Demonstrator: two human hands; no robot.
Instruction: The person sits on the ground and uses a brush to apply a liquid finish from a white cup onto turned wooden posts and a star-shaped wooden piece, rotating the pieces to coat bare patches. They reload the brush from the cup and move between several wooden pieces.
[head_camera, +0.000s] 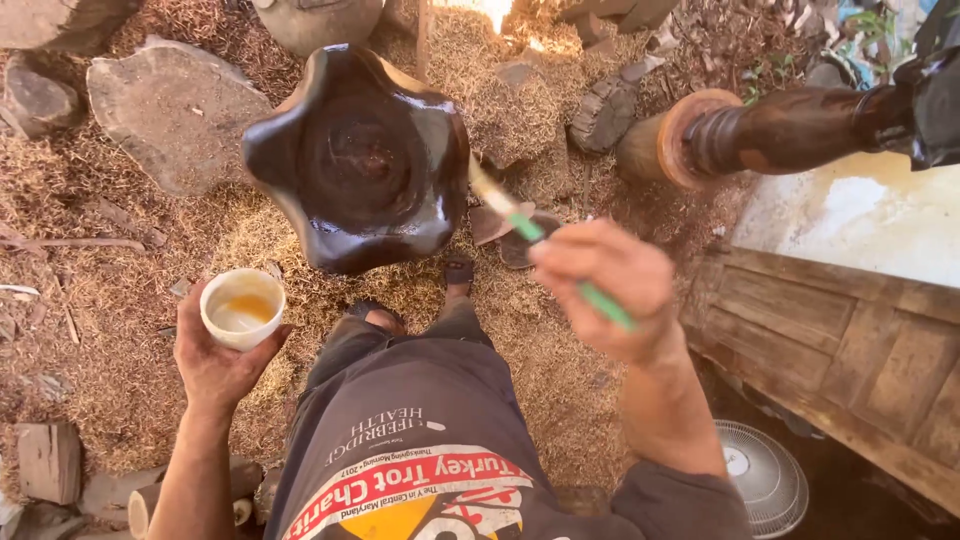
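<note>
My right hand (610, 285) is clenched on a green brush (545, 245), bristles touching the rim of the dark glossy wooden bowl (360, 160) just up-left of that grip. My left hand (215, 355) grasps a white cup (243, 307) of amber liquid, below-left of the bowl.

The carved wooden bowl (362, 160) with its wavy rim is dark brown and wet-glossy, while the turned wooden post (770, 132) beside it looks smoother and duller, with a pale raw end. The left hand (215, 360) cups a small white plastic cup (242, 307) holding amber liquid, and the right hand (610, 290) grips a brush (545, 245) with a green plastic handle and pale bristles. Dry, rough sawdust (130, 300) covers the ground, next to matt grey stones (175, 110) and a weathered, grainy wooden crate (850, 360).
</note>
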